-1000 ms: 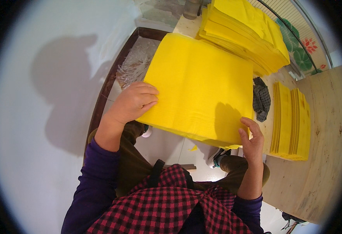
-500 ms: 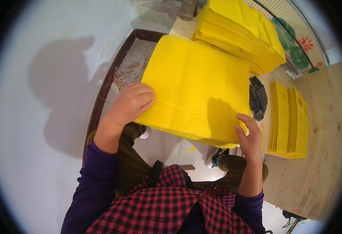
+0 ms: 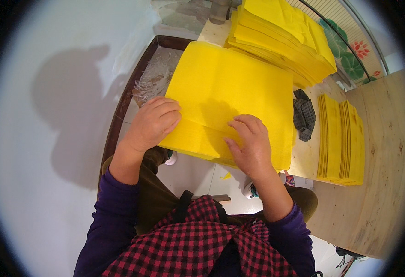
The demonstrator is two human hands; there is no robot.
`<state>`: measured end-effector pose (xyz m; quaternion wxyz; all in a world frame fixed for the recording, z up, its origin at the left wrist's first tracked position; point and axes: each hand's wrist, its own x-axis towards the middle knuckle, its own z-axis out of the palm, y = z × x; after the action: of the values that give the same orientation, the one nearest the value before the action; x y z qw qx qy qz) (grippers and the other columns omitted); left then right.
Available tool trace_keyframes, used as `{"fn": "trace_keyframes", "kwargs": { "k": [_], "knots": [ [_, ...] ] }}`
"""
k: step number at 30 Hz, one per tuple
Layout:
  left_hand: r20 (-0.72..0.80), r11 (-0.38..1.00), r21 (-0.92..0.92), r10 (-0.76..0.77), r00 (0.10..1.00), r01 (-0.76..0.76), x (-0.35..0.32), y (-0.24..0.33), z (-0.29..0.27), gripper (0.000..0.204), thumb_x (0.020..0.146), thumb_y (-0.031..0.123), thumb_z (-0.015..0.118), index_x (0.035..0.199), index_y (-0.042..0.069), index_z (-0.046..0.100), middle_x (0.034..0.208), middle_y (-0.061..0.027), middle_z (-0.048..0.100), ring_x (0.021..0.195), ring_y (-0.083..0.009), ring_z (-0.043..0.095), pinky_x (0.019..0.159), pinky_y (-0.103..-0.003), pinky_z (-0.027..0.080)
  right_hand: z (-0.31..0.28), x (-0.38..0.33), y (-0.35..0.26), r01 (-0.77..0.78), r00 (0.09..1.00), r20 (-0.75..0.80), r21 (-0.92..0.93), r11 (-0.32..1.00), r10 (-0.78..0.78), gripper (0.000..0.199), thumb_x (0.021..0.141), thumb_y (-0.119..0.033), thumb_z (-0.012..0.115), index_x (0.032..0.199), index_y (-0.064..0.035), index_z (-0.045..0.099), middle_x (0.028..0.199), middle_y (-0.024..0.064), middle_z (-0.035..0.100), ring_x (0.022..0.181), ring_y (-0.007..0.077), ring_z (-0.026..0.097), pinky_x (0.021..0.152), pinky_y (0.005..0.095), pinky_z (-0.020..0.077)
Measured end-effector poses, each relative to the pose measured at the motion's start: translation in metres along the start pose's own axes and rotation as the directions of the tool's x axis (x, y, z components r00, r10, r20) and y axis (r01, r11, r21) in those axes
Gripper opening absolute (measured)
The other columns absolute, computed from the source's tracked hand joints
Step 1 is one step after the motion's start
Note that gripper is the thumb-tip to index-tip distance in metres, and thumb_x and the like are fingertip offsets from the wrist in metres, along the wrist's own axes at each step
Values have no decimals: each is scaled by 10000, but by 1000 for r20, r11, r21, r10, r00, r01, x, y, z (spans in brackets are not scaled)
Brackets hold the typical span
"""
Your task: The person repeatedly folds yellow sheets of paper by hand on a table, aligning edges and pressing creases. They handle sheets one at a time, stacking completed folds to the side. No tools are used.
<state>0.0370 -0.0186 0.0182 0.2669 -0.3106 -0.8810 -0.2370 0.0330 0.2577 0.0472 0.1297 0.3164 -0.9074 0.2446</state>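
A stack of yellow felt-like fabric sheets (image 3: 230, 87) lies in front of me, its near edge jutting out over the floor. A crease runs across the top sheet close to that edge. My left hand (image 3: 152, 121) is closed on the stack's near left corner with its fingers curled over the edge; its thumb is mostly hidden. Over the near part of the top sheet, right of the middle, is my right hand (image 3: 251, 145). Its thumb and fingers are apart, with nothing between them, and it casts a shadow on the fabric.
Behind stands a taller yellow fabric pile (image 3: 283, 39). A dark grey crumpled cloth (image 3: 304, 115) lies right of the stack, then bundles of folded yellow fabric (image 3: 341, 141) on the wooden table (image 3: 373, 184). At left are a white wall (image 3: 22, 138) and a dark-framed bin (image 3: 128, 92) with clear plastic scraps.
My right hand has moved left from the stack's near right corner to over its near middle. My left hand has stayed at the left corner.
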Motion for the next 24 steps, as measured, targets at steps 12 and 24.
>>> {"fn": "trace_keyframes", "kwargs": {
  "k": [12, 24],
  "knots": [
    [-31, 1000, 7, 6, 999, -6, 0, -2, -2, 141, 730, 50, 684, 850, 29, 614, 946, -96, 632, 917, -280, 614, 843, -398, 490, 23, 16, -10, 61, 998, 3, -178, 982, -61, 285, 691, -127, 730, 950, -87, 619, 1011, 89, 586, 1004, 304, 535, 902, 424, 411],
    [9, 998, -66, -17, 1000, 18, -2, -2, 0, 112, 743, 51, 667, 836, 35, 605, 945, -87, 622, 924, -279, 599, 850, -398, 468, 5, -7, 16, 37, 995, -80, -229, 973, -57, 113, 740, -113, 665, 844, -101, 622, 877, 59, 586, 912, 288, 551, 853, 416, 418]
  ]
}}
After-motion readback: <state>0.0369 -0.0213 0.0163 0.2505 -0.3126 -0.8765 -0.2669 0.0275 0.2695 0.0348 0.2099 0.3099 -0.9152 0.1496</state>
